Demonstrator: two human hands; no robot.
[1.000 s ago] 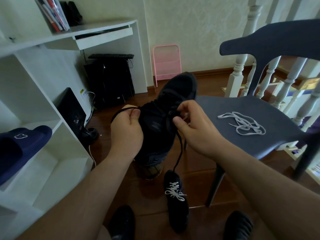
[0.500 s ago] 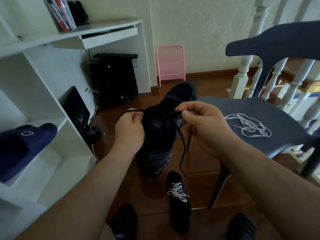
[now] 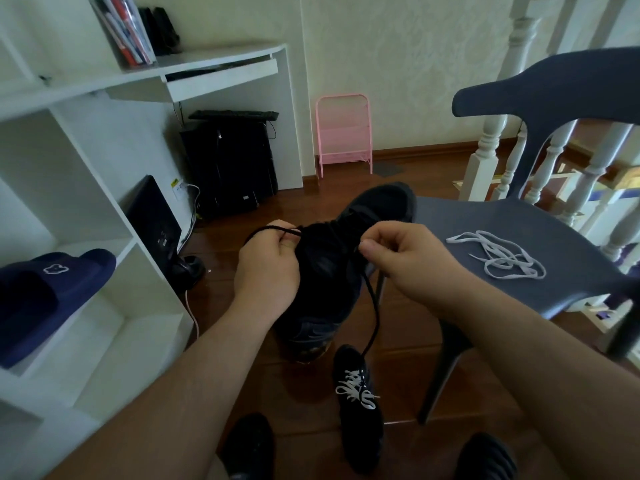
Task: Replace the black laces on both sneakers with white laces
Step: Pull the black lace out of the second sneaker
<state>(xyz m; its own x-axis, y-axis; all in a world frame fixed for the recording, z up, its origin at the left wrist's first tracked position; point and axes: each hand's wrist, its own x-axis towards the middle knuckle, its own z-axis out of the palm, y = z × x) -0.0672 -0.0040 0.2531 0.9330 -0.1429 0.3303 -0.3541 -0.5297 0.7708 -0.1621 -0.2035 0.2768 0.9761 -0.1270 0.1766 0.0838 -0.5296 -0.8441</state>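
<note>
Two hands work a black sneaker [image 3: 332, 258] held above the floor: the left hand [image 3: 266, 271] and the right hand [image 3: 408, 258] each pinch its black lace [image 3: 372, 306]. Loose white laces [image 3: 498, 254] lie on the grey chair [image 3: 540, 289] to the right; a white-laced sneaker [image 3: 358, 410] sits near.

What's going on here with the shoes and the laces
A person is taking the black lace out of a black sneaker held up in front of them. The left hand pinches one end of the lace, the right hand pinches it at the eyelets, and the other end hangs down. A second sneaker on the floor already has white laces. A loose white lace waits on the chair.
</note>
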